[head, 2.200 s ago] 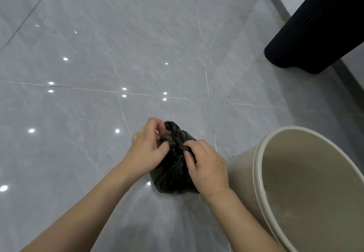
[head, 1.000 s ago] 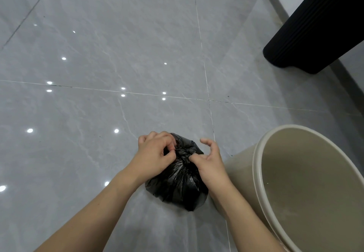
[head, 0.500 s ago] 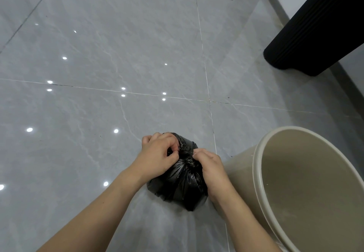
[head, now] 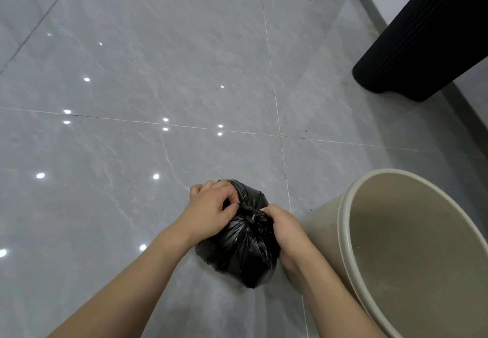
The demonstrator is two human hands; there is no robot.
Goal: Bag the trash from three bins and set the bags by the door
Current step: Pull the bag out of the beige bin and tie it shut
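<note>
Where the glossy grey tile floor [head: 158, 73] fills most of the head view, a small black trash bag [head: 237, 253] sits on it near the lower centre, bulging and crinkled, its neck gathered into a twisted knot at the top; both bare hands work at that knot. The left hand [head: 211, 211] is curled over the upper left of the bag, its fingers [head: 232, 197] pinching the twisted plastic of the neck; the right hand [head: 284, 228] comes in from the right, its fingertips clenched on the other side of the same knot, its wrist lying between the bag and the bin. Both forearms reach up from the bottom edge of the view; they are bare, with no sleeve showing.

Just to the right of the bag stands a beige plastic bin [head: 343, 232], round and open, its inner wall bare and slightly marked; its outer wall is close beside the right hand, though I cannot tell whether they touch. Well apart, at the upper right, a black ribbed object [head: 422, 42] rests on the floor against a pale wall base [head: 375, 13]; white grout lines cross the tiles, and small bright reflections of lights dot the floor on the left.
</note>
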